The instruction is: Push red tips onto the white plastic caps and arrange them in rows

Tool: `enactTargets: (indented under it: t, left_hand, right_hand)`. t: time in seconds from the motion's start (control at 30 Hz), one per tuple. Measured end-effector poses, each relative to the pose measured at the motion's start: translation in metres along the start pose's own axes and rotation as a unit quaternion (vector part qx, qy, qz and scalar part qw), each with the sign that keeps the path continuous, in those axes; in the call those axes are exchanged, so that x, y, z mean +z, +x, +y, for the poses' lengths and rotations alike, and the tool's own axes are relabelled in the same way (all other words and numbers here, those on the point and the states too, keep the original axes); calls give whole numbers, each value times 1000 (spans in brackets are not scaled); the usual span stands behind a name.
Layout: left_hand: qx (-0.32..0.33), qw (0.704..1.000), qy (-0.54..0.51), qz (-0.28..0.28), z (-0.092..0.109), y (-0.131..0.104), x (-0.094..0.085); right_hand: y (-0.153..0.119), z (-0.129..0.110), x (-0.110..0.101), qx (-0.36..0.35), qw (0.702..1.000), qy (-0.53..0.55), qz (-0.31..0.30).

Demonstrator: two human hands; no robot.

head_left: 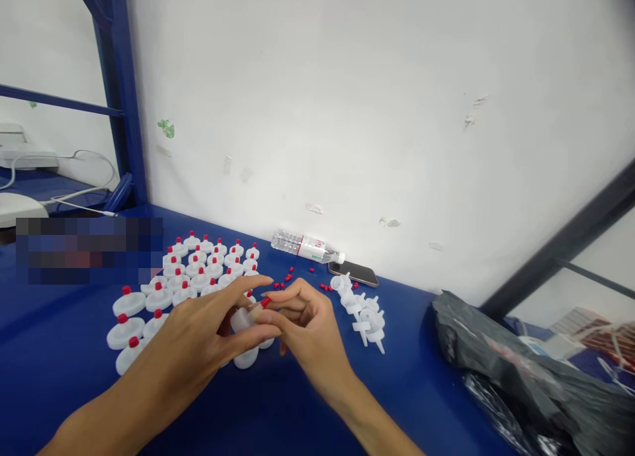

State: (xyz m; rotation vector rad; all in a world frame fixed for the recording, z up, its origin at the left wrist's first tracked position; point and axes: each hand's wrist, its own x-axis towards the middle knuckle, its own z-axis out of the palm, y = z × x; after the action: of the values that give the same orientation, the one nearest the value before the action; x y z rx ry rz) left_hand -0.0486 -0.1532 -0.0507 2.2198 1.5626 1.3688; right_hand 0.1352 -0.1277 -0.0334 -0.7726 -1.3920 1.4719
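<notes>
My left hand (213,327) is closed around a white plastic nozzle cap (241,319), its spout tilted up to the right. At the spout's end, my right hand (302,320) pinches a small red tip (266,302) between thumb and fingers. Rows of white nozzle caps with red tips (200,280) stand upright to the left and behind my left hand. Several loose red tips (288,278) lie just beyond my hands. Right of my right hand is a pile of white nozzle caps (364,314), their spouts bare.
A clear water bottle (310,247) lies along the wall, with a phone (353,273) beside it on the blue table (401,390). A dark plastic bag (526,370) covers the right side. Blue frame posts (126,92) rise at left; a white cable (82,204) lies near them.
</notes>
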Motion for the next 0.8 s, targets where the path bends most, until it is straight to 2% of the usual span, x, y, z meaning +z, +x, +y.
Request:
enactTargets:
  t: [0.07, 0.13, 0.27, 0.4, 0.5, 0.6, 0.8]
  left_hand:
    - [-7, 1000, 3, -16, 1, 0, 0]
    - [-10, 1000, 17, -9, 3, 1, -3]
    - [-19, 998, 25, 62, 14, 0, -14]
    - [-17, 992, -23, 127, 21, -4, -25]
    - [1, 986, -66, 155, 21, -7, -27]
    - [11, 980, -78, 181, 21, -8, -28]
    - [51, 978, -74, 190, 20, -6, -31]
  right_hand:
    - [0, 0, 4, 10, 1000, 8, 6]
    - [0, 0, 5, 6, 1000, 3, 15]
    - [-1, 2, 1, -44, 996, -51, 51]
    - [-2, 4, -1, -78, 979, -179, 53]
    - [0, 5, 1, -112, 945, -306, 44]
    - [9, 6, 5, -152, 889, -432, 26]
    - [31, 7, 13, -159, 820, -549, -44]
